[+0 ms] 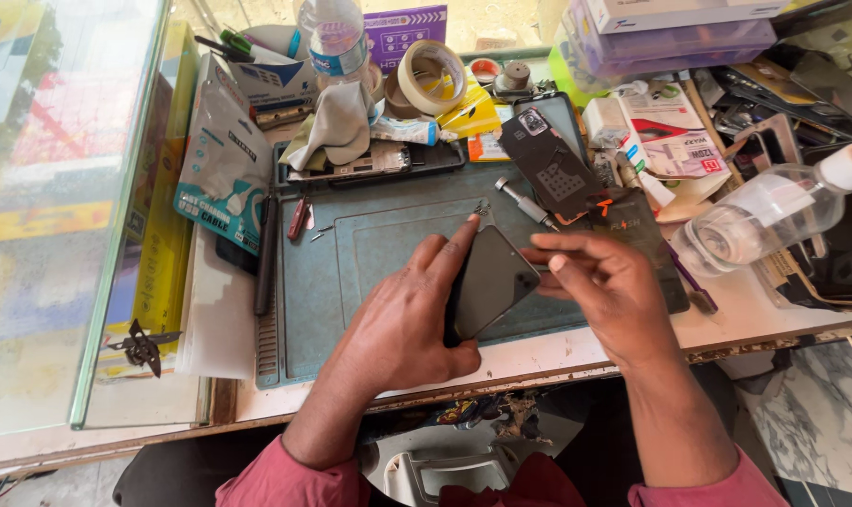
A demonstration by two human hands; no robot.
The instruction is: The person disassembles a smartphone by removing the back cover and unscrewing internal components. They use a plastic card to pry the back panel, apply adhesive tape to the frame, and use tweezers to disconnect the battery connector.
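Plainly, the dark phone [490, 282] was the thing at risk: it was tilted up off the blue-grey work mat [369, 263] near the mat's front edge, close to the front edge of the bench, and a slip of either grip could probably have dropped it onto the mat or over the edge to the floor. The glossy face looked smooth, so it might have slid. Small screws [321, 231] and a screwdriver [525, 204] lay toward the mat's back edge; a careless sweep could have scattered them.

The left hand [402, 324] was curled around the phone's left side, fingers [459, 237] partly closed, the index finger stretched along its upper edge and the thumb pressed near its lower corner. The right hand [604, 286] met the phone's right edge, its fingers bent loosely and touching that edge rather than wrapping it. Whether it truly gripped could not be told. A clear spray bottle [773, 216] lay near the bench's right edge, well apart.
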